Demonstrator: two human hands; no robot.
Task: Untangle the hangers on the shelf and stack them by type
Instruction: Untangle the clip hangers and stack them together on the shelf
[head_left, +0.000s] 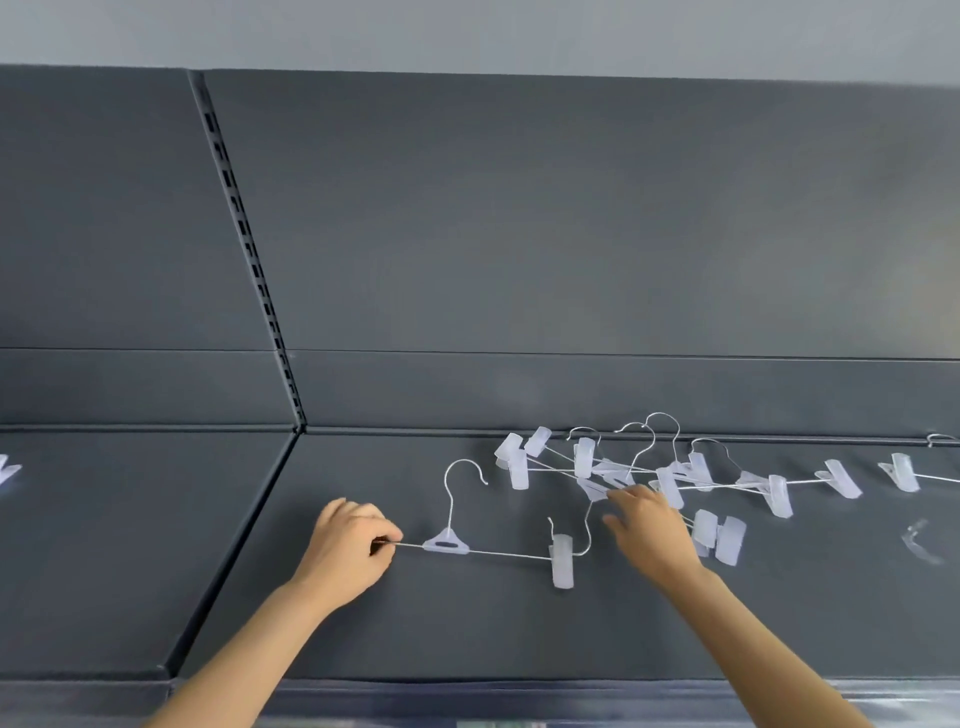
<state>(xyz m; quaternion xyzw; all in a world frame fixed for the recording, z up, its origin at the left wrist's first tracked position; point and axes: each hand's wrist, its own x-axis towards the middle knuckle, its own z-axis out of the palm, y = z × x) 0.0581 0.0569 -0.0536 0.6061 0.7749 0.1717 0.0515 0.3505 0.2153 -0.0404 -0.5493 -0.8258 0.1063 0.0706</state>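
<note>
One hanger (447, 543) pinched by left hand (347, 540), right hand (650, 530) at back-edge tangle (669, 480)

Shelf (415, 623): dark grey, matt, smooth, looks like painted metal. Back panel (519, 234): same matt finish. Slotted upright (244, 244): darker metal. Lone hanger (447, 543): thin bright metal wire, frosted translucent plastic clip (562, 561). Tangled hangers (670, 478): same shiny wire and milky plastic. Front edge strip (519, 699): glossy, reflective.

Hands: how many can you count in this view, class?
2. The left hand pinches the bar end of the separated hanger; the right hand reaches into the tangled pile.
</note>
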